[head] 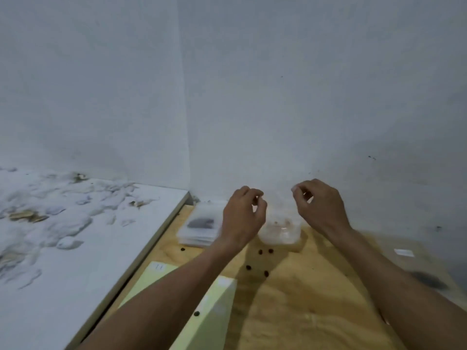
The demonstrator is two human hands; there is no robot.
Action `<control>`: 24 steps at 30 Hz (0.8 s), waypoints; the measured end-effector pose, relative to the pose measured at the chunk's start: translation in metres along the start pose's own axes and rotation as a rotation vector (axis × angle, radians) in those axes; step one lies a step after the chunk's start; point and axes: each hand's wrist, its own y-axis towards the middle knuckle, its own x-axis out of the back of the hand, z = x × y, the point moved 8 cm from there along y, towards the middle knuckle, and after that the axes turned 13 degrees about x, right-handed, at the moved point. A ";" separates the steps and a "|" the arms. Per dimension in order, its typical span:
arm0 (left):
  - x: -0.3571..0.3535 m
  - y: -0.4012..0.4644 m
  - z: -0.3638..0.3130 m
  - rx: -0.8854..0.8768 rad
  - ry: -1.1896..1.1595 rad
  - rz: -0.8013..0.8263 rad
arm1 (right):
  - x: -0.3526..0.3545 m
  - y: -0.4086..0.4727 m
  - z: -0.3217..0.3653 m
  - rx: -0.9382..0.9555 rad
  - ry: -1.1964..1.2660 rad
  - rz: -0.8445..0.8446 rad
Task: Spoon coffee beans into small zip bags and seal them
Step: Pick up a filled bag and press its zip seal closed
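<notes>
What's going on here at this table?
A person is bagging coffee beans at a wooden table. Both hands, left hand and right hand, are raised with fingers pinched, seemingly holding the top of a clear zip bag between them, though the bag is hard to make out. Below sits a clear plastic tub. A stack of bags lies to the left, and loose beans are scattered on the table.

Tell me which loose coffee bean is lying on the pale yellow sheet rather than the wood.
The single bean nearest the camera, under the left forearm; the other loose beans lie on the wooden table.
</notes>
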 end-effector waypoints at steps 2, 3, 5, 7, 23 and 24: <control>0.028 0.024 0.038 0.135 0.245 -0.023 | -0.035 0.011 0.026 -0.005 0.078 0.124; 0.040 0.032 0.061 0.240 0.392 -0.002 | -0.056 0.013 0.038 -0.019 0.113 0.210; 0.062 0.038 0.105 0.483 0.620 0.082 | -0.097 0.011 0.057 -0.072 0.159 0.372; 0.072 0.033 0.141 0.666 0.655 0.194 | -0.131 0.003 0.069 -0.166 0.195 0.469; 0.095 0.016 0.173 0.857 -0.155 0.035 | -0.184 -0.015 0.070 -0.636 0.629 0.461; 0.099 0.020 0.169 0.828 -0.219 0.027 | -0.182 -0.010 0.073 -0.604 0.641 0.465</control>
